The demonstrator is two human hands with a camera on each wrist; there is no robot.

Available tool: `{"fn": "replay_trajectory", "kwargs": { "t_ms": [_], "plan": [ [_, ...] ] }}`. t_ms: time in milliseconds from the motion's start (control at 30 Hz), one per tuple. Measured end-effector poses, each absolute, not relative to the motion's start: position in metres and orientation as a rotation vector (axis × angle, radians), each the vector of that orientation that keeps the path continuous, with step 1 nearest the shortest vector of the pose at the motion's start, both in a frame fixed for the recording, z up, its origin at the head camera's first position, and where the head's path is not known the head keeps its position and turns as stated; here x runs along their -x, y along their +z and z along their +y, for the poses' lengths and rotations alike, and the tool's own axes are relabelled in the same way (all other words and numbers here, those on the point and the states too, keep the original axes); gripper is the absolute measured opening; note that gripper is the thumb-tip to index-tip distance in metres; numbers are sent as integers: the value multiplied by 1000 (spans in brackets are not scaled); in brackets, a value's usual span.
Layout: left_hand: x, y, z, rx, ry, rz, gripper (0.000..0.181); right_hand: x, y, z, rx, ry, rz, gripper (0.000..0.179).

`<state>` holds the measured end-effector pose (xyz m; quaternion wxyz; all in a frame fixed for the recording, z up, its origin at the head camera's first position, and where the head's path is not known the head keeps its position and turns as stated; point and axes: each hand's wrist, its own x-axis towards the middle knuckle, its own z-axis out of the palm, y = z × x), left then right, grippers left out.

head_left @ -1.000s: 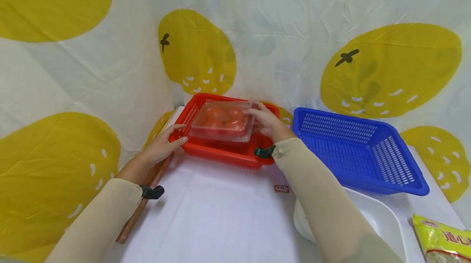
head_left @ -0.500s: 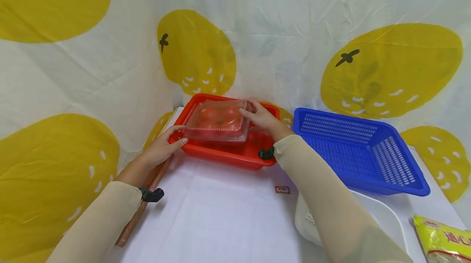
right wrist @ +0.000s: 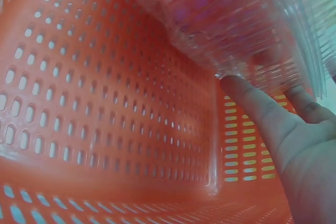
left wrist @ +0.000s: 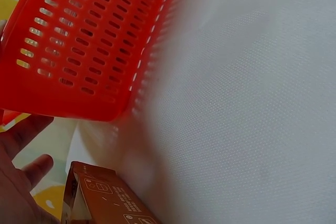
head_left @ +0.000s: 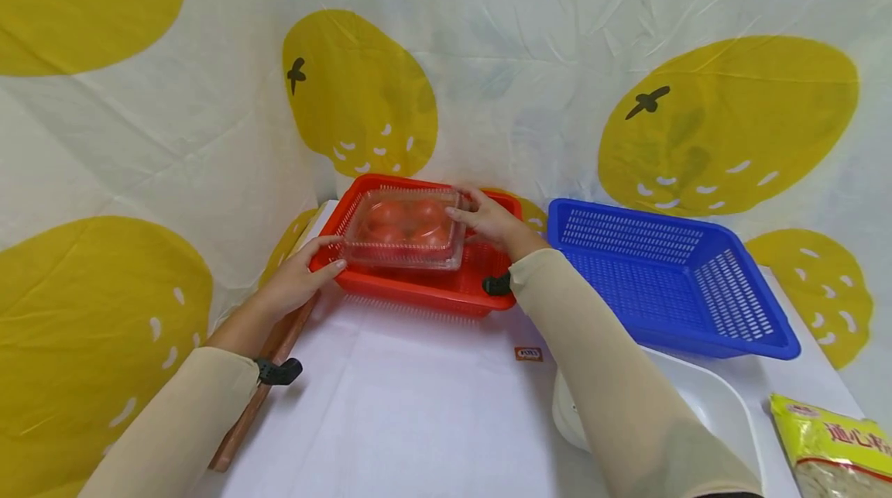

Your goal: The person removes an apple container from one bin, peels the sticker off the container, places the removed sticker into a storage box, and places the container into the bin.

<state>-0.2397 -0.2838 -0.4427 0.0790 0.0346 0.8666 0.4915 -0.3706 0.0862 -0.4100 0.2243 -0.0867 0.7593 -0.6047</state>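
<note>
My right hand (head_left: 491,223) holds the right end of a clear plastic box of tomatoes (head_left: 407,231). Several round red tomatoes show through its lid. The box sits slightly tilted in the left part of a red plastic basket (head_left: 418,297), close to its left wall. In the right wrist view, fingers (right wrist: 252,103) reach under the edge of the clear box (right wrist: 231,30). At the basket's left front corner, my left hand (head_left: 296,281) holds the rim, thumb in front and fingers over the left side. The left wrist view shows the slotted wall of the basket (left wrist: 89,40) beside that hand.
Right of the red basket stands a blue basket (head_left: 641,297), with a white basin (head_left: 711,389) in front, partly behind my right sleeve. A yellow packet (head_left: 836,436) lies far right. A small orange packet (head_left: 528,354) is mid-table. A long brown box (head_left: 244,420) lies under my left arm.
My right hand has shifted the box of tomatoes left inside the red basket, and it lies a little flatter. The left hand stays at the corner. The head view has turned slightly.
</note>
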Motion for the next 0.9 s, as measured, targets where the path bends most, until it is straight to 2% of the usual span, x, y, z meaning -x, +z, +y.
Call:
{"fn": "replay_trajectory", "kwargs": {
  "t_ms": [500,900],
  "plan": [
    [240,-439,-283,-135,1487,2595,70,374,-410,89,120,-1665,2002,83],
    [236,-442,-284,-118,1475,2590,71,374,-409,90,150,-1575,2052,80]
  ]
}}
